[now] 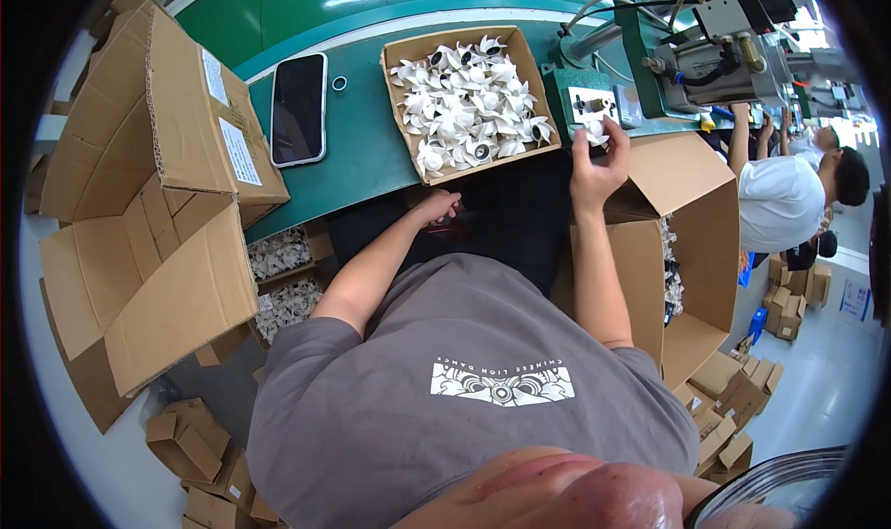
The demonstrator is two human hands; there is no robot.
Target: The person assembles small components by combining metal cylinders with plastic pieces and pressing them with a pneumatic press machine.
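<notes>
A white fan impeller (595,134) sits between the thumb and fingers of my right hand (600,167), right at the front of a small press fixture (594,102). My left hand (438,207) is closed over my lap, just below the near edge of a shallow cardboard tray (399,144). Whatever its curled fingers hold, if anything, is hidden. Heaped in the tray are white impellers (455,111), several showing dark round hubs.
A phone (299,111) and a small ring (339,83) lie on the green bench (367,158). Open cartons stand left (186,278) and right (701,316). The press machine (715,60) overhangs the back right. Other people (784,195) work at right.
</notes>
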